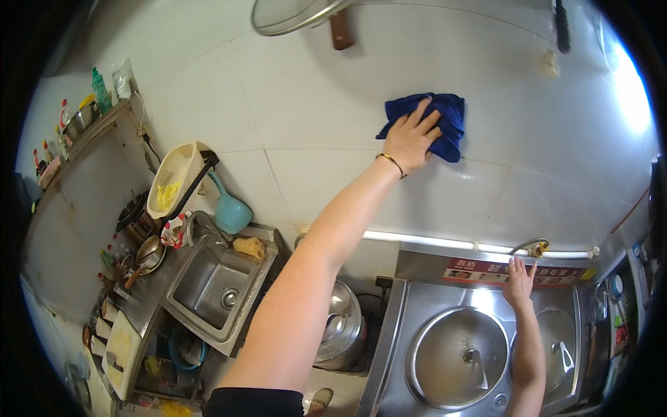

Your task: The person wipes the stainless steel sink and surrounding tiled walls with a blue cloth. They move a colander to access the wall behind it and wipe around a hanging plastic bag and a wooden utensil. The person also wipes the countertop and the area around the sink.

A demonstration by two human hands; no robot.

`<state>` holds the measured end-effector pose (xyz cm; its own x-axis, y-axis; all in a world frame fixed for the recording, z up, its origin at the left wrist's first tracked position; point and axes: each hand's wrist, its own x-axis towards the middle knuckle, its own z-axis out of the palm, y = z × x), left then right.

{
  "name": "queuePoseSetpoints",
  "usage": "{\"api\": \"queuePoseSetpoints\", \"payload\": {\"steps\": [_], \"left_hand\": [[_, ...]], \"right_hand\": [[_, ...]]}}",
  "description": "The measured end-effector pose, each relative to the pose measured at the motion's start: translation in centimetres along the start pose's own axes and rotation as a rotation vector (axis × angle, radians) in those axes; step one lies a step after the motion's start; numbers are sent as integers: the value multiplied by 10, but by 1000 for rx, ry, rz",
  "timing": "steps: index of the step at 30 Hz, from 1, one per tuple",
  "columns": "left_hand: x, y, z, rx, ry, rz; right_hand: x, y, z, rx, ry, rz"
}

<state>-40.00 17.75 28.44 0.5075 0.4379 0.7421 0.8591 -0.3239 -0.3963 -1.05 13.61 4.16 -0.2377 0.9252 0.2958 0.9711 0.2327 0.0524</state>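
My left hand (411, 138) presses a dark blue cloth (451, 125) flat against the white tiled wall (323, 109), its fingers spread over the folds. A dark band with a gold-coloured part circles that wrist. Lower right, my right hand (519, 284) holds nothing. Its fingers reach up to the top edge of the stainless steel back panel (419, 266), close to a brass valve (539, 250) on a white pipe (432, 238); whether they touch the edge I cannot tell. Below that forearm are two round lidded wells, the left lid (453, 359) and the right lid (552, 333).
A glass lid (297, 15) and a brown handle (341, 31) hang above. To the left are a sink (208, 281), a blue dipper (233, 211), a cream basket (177, 167) and a loaded shelf (88, 138). A metal pot (341, 333) stands beside the steel unit.
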Motion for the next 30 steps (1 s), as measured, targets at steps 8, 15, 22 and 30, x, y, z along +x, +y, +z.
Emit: {"api": "queuePoseSetpoints", "payload": {"steps": [8,15,22,30], "left_hand": [[-88,-160,-69,190,-17,-138],[-123,-261,-93,381,183,-486],[-30,-253,-113,153,124,-860],[-56,-191,-103,210,-7,-290]], "right_hand": [[19,-90,-68,-43,190,-61],[64,-213,-135,-39,320,-13],[113,-304,-217,53,512,-118],[159,-330,-237,277,610,-165]]}}
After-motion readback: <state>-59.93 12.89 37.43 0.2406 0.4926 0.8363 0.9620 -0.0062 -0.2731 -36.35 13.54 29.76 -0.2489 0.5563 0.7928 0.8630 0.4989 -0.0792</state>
